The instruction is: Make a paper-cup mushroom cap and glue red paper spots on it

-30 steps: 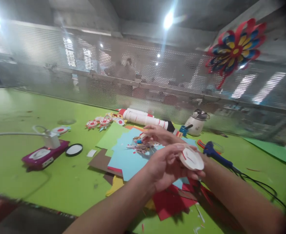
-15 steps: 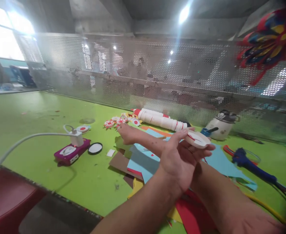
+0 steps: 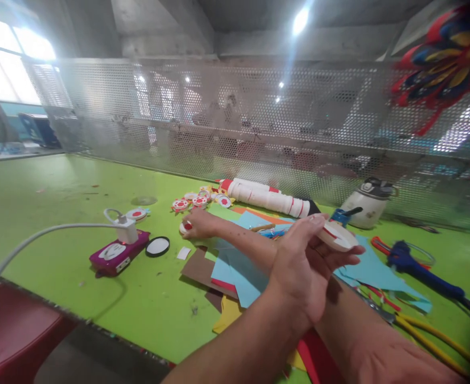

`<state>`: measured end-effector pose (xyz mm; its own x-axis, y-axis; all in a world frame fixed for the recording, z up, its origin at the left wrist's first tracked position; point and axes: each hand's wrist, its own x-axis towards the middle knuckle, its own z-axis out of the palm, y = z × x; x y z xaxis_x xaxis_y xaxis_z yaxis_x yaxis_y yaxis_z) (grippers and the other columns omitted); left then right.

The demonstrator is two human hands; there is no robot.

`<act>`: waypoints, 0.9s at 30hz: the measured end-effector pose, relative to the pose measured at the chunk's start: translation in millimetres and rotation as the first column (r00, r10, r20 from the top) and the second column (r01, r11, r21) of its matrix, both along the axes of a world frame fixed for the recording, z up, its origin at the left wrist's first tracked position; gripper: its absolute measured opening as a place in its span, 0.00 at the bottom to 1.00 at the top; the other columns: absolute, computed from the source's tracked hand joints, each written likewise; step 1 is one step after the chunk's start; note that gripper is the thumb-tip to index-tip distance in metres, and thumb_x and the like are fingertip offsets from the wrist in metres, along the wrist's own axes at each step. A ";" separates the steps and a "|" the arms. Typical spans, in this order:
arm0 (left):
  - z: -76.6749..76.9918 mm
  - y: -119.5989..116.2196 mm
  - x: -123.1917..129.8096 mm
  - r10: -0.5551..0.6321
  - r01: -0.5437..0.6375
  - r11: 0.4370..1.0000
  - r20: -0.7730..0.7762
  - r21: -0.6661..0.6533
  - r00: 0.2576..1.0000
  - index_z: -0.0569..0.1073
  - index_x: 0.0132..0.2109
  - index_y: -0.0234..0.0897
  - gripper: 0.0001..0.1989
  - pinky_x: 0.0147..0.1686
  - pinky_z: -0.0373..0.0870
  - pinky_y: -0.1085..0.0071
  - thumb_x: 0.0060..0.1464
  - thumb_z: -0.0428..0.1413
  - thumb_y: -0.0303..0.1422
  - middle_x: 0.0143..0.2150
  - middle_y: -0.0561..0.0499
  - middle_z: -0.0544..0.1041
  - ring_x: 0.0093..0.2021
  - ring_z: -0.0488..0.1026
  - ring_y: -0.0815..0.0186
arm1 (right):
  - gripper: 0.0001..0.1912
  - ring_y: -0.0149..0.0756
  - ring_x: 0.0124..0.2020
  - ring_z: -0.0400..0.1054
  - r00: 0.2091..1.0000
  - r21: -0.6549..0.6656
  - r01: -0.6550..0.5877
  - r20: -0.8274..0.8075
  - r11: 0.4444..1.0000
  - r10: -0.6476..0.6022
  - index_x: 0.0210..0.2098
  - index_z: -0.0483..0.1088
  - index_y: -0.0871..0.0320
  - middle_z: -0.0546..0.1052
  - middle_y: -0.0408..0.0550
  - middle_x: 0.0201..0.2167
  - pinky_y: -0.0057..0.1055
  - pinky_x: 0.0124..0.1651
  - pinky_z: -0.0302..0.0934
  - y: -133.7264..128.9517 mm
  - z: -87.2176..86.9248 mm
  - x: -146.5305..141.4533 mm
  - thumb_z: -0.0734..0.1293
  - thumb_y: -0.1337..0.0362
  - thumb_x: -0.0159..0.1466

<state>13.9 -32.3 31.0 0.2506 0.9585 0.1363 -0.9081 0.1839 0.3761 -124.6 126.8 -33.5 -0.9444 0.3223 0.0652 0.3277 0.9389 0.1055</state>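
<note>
Right of one purple power strip [image 3: 133, 248], the left hand [image 3: 304, 261] had fingers clamped on one white disc [image 3: 342, 238], the right hand [image 3: 201, 223] on one red-centred disc [image 3: 185, 228].

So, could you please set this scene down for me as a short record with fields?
Left hand: holds a white disc with a red mark
Right hand: holds a red-centred disc
Pose: left forearm crossed over right forearm
Under the forearms: light blue paper
To the left: purple power strip, black-rimmed disc
Beyond: white tube, lidded jug
To the right: blue corded tool, yellow-handled pliers
</note>
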 end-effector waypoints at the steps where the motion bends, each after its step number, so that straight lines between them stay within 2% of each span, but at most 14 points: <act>1: -0.5 -0.2 0.6 -0.010 0.010 1.000 -0.006 0.013 1.000 0.72 0.38 0.31 0.09 0.28 0.68 0.74 0.52 0.53 0.33 0.26 0.48 0.73 0.26 0.76 0.64 | 0.18 0.41 0.38 0.69 1.000 -0.012 -0.003 -0.005 1.000 0.003 0.37 0.71 0.63 0.76 0.53 0.36 0.35 0.39 0.61 0.0 -1.2 3.0 0.66 0.52 0.60; 3: -1.1 -0.5 1.5 -0.029 0.030 0.999 -0.017 0.040 0.999 0.73 0.39 0.31 0.10 0.28 0.68 0.74 0.52 0.54 0.33 0.27 0.47 0.74 0.27 0.76 0.65 | 0.20 0.42 0.38 0.69 1.000 -0.037 -0.008 -0.019 0.999 0.007 0.37 0.72 0.62 0.76 0.55 0.36 0.33 0.38 0.60 -1.7 -1.5 8.2 0.67 0.49 0.59; 7: -2.3 0.6 1.7 -0.044 0.046 0.998 -0.052 0.040 0.998 0.73 0.41 0.30 0.11 0.29 0.69 0.74 0.52 0.53 0.32 0.28 0.46 0.75 0.27 0.76 0.65 | 0.24 0.41 0.40 0.69 0.998 -0.085 -0.010 -0.069 0.996 0.004 0.44 0.70 0.59 0.76 0.53 0.41 0.32 0.40 0.59 -5.6 -0.1 11.6 0.64 0.45 0.59; 10: -3.7 3.1 0.7 -0.048 0.051 0.998 -0.079 0.028 0.996 0.73 0.41 0.29 0.11 0.29 0.69 0.74 0.54 0.52 0.32 0.28 0.46 0.75 0.27 0.76 0.65 | 0.19 0.39 0.38 0.69 0.997 -0.108 -0.002 -0.083 0.994 -0.007 0.41 0.71 0.59 0.76 0.50 0.37 0.35 0.42 0.59 -7.3 -3.0 9.0 0.61 0.50 0.65; 13: -5.7 6.1 -0.4 -0.067 0.070 0.997 -0.081 0.035 0.994 0.73 0.41 0.29 0.11 0.29 0.69 0.75 0.54 0.52 0.32 0.28 0.45 0.75 0.27 0.76 0.65 | 0.14 0.38 0.39 0.69 0.993 -0.122 0.010 -0.118 0.992 -0.024 0.39 0.72 0.61 0.76 0.48 0.36 0.39 0.46 0.59 -10.1 -8.0 6.2 0.62 0.56 0.66; 17: -8.4 9.2 -0.6 -0.093 0.097 0.994 -0.074 0.056 0.993 0.73 0.41 0.29 0.12 0.30 0.69 0.74 0.53 0.52 0.32 0.28 0.46 0.76 0.28 0.76 0.65 | 0.09 0.39 0.42 0.66 0.971 -0.168 -0.002 -0.235 0.986 -0.038 0.37 0.74 0.59 0.77 0.49 0.39 0.36 0.46 0.55 -13.7 -9.0 7.3 0.63 0.62 0.65; 20: -9.7 9.4 -0.4 -0.105 0.111 0.991 -0.076 0.079 0.992 0.73 0.41 0.29 0.11 0.29 0.69 0.74 0.53 0.53 0.32 0.29 0.45 0.76 0.28 0.77 0.64 | 0.11 0.37 0.41 0.66 0.933 -0.216 0.014 -0.349 0.976 -0.091 0.37 0.74 0.59 0.77 0.48 0.38 0.34 0.46 0.55 -13.4 -2.6 11.6 0.60 0.65 0.67; 23: -9.7 8.3 -1.9 -0.122 0.131 0.986 -0.091 0.106 0.988 0.73 0.41 0.29 0.12 0.29 0.69 0.74 0.53 0.53 0.32 0.30 0.44 0.77 0.29 0.77 0.63 | 0.15 0.36 0.40 0.68 0.865 -0.285 0.063 -0.462 0.956 -0.195 0.36 0.73 0.63 0.76 0.49 0.36 0.36 0.46 0.58 -12.5 4.3 21.7 0.57 0.64 0.69; 27: -8.4 8.5 -6.5 -0.113 0.126 0.985 -0.114 0.116 0.987 0.73 0.45 0.28 0.15 0.29 0.69 0.74 0.54 0.52 0.32 0.30 0.43 0.78 0.29 0.77 0.63 | 0.13 0.39 0.45 0.69 0.764 -0.419 0.096 -0.551 0.903 -0.337 0.45 0.69 0.62 0.73 0.49 0.45 0.43 0.47 0.64 -17.4 4.4 59.4 0.63 0.60 0.66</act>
<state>7.4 -23.8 22.6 0.3814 0.8987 0.2166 -0.8359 0.2352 0.4960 -65.1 109.4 -29.1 -0.6484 0.6270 0.4317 0.4082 0.7650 -0.4981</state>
